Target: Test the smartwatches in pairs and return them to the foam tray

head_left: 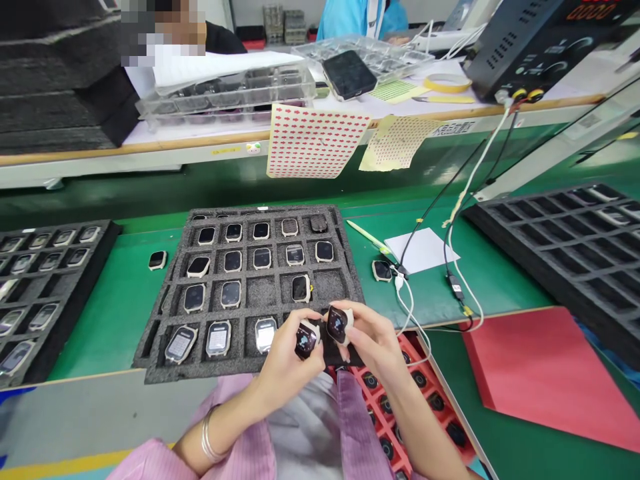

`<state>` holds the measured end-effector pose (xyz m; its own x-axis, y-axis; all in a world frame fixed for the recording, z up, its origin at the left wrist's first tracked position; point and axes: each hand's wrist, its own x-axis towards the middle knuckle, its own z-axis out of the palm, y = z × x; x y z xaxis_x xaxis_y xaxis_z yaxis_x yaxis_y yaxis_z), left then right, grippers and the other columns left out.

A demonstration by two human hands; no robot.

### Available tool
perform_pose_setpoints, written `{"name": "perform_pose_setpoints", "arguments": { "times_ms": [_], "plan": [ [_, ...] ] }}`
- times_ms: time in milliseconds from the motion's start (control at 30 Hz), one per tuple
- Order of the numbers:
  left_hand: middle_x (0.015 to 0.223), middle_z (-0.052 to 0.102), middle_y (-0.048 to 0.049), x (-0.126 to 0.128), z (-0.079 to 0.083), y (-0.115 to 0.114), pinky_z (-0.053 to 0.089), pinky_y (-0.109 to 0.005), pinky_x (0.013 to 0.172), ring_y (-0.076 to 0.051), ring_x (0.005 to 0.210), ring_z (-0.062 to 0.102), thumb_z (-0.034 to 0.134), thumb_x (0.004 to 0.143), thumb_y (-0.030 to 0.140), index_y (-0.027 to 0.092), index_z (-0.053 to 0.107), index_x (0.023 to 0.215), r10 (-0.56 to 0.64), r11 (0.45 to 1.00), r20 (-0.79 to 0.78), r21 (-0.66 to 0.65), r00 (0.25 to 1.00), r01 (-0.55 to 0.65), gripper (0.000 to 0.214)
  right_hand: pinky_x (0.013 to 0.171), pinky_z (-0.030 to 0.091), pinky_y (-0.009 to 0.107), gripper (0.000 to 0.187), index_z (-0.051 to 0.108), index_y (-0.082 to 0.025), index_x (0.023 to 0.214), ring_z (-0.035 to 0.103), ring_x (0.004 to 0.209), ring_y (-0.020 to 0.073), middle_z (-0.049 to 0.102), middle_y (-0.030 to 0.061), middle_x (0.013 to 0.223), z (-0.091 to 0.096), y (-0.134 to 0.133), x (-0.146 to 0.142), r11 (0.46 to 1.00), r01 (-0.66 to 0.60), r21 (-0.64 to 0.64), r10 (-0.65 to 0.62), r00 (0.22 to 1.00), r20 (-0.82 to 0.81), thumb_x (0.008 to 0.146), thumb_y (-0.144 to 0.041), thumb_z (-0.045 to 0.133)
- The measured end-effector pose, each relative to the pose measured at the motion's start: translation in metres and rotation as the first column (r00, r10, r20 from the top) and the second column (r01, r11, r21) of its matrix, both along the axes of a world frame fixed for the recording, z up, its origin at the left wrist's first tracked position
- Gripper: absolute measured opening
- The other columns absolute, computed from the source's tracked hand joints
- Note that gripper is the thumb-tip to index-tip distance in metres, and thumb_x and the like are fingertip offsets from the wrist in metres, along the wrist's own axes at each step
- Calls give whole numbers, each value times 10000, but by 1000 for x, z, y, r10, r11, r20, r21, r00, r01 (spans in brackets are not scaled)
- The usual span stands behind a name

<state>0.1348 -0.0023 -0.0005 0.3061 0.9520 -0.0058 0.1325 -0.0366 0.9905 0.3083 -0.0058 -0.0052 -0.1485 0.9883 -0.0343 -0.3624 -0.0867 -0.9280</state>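
My left hand is closed round a smartwatch case whose screen is lit. Beside it, my right hand grips a second smartwatch case, also with a lit screen. Both are held over the near right part of a dark foam tray. Rows of square watch cases sit in that tray's pockets, a few of them with bright screens, such as the watch in the front row. One watch in the tray has a bit of yellow at its side.
A loose watch lies left of the tray; another watch lies right, near white cables and paper. Foam trays flank both sides. A red tray of round items is below right. A power supply stands on the shelf.
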Motion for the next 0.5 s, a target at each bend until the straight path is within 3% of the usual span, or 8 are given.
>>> {"name": "perform_pose_setpoints", "arguments": {
  "times_ms": [167,500],
  "plan": [
    [1021,608,-26,-1,0,-1,451,-284,828,-179,919,585,549,784,108,215,503,1122,57,998,-1,-5,998,-57,357,439,475,252,356,657,-200,1160,547,488,146,608,9,622,0,-1,0,1000,2,7,-2,1000,1,839,-343,711],
    [1023,616,-28,0,0,-1,442,-294,837,-191,928,585,554,765,104,215,529,1111,52,999,-4,-2,999,-52,364,435,465,251,368,663,-197,1147,542,472,141,598,5,623,0,-1,2,1000,3,2,-3,1000,0,822,-359,723]
  ]
}}
